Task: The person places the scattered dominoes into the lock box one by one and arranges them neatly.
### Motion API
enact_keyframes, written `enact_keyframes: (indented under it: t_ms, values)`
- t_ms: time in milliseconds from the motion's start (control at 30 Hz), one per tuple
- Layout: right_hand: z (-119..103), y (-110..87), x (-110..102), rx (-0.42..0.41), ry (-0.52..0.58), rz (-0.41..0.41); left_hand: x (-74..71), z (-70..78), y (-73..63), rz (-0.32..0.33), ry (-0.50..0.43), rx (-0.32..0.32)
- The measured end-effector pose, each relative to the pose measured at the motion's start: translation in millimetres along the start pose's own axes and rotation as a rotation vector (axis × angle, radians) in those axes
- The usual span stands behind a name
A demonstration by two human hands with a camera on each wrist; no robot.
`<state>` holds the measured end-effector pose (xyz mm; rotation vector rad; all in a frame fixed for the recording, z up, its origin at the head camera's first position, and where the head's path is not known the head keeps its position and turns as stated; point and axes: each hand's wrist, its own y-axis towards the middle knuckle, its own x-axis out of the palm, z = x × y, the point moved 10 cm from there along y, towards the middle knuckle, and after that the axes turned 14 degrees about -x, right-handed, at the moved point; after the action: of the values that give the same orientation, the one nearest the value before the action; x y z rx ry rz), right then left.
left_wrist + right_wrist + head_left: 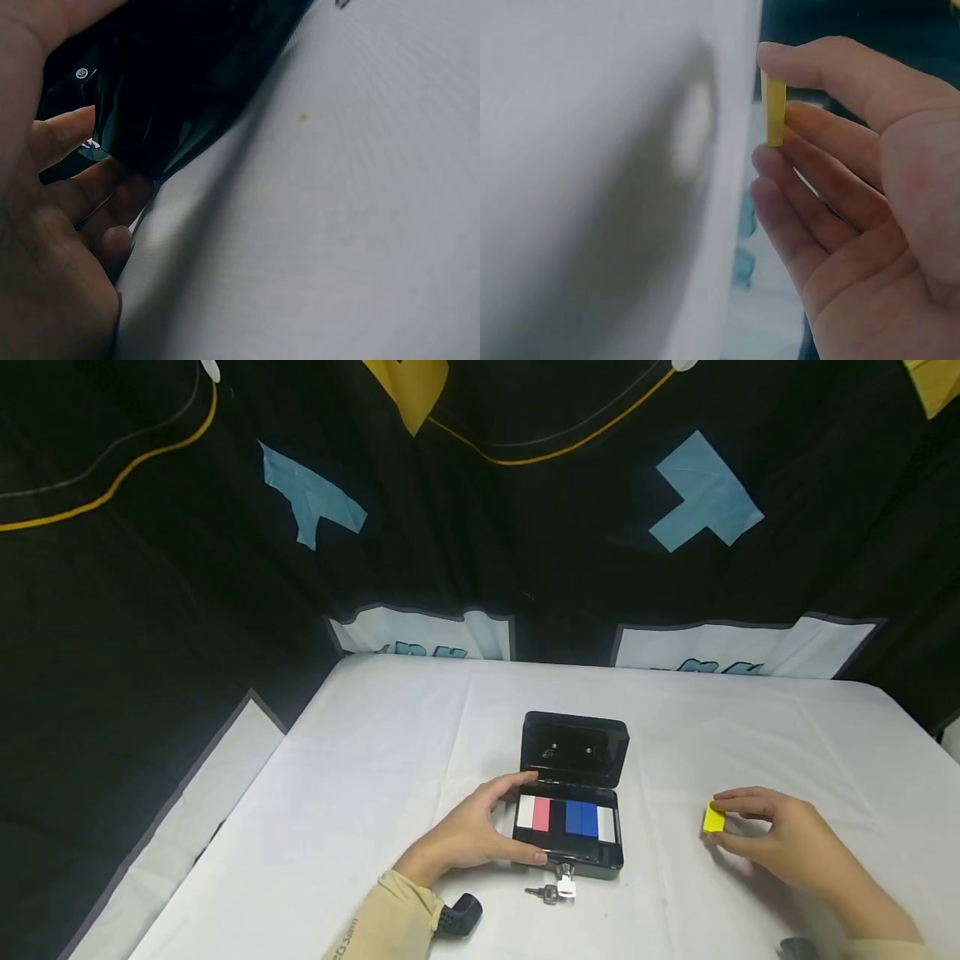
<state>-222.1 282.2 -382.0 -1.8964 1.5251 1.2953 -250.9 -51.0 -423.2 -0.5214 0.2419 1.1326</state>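
Note:
A small black cash box [559,843] stands on the table, its lid [577,750] raised. Inside lie white, pink and blue blocks [581,818] in a row, with a black gap in the middle. My left hand [476,827] grips the box's left side, thumb by the front edge and fingers towards the hinge. In the left wrist view those fingers [67,139] curl against dark glossy metal. Off to the right, my right hand [787,835] pinches a yellow block [714,818] between thumb and fingers. The right wrist view shows this block [775,109] edge-on.
A silver padlock [566,883] is at the front of the box, with a key [547,893] beside it. White cloth covers the table [375,760]. Behind it hangs a black curtain [510,543] with blue and yellow shapes.

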Motion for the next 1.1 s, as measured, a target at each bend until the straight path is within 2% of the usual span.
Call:
enact_keyframes:
  t_ms: [67, 233, 367, 500, 800, 933, 1100]
  values:
    - [-15, 5.5, -2, -0.041, 0.021, 0.040, 0.2, 0.2, -0.2, 0.002, 0.005, 0.001]
    - [-59, 23.7, -2, -0.183, -0.004, 0.139, -1.0, 0.9, 0.0, 0.008, 0.014, -0.001]
    - [-86, 35.9, 6, -0.266, 0.000, 0.146, -1.5, 0.8, 0.7, 0.012, 0.021, -0.005]
    - [-101, 45.3, 22, -0.282, 0.042, 0.099, -0.9, -1.1, 1.4, 0.013, 0.023, -0.007]
    - [-128, 65.0, 67, -0.179, 0.091, -0.087, -1.2, -4.6, 0.6, 0.010, 0.028, -0.020]
    - [-139, 71.7, 84, -0.195, 0.069, -0.137, -0.6, -3.7, 0.1, 0.003, 0.030, -0.010]
    - [-149, 77.2, 95, -0.268, 0.027, -0.154, 1.1, -0.3, 0.1, -0.003, 0.032, 0.018]
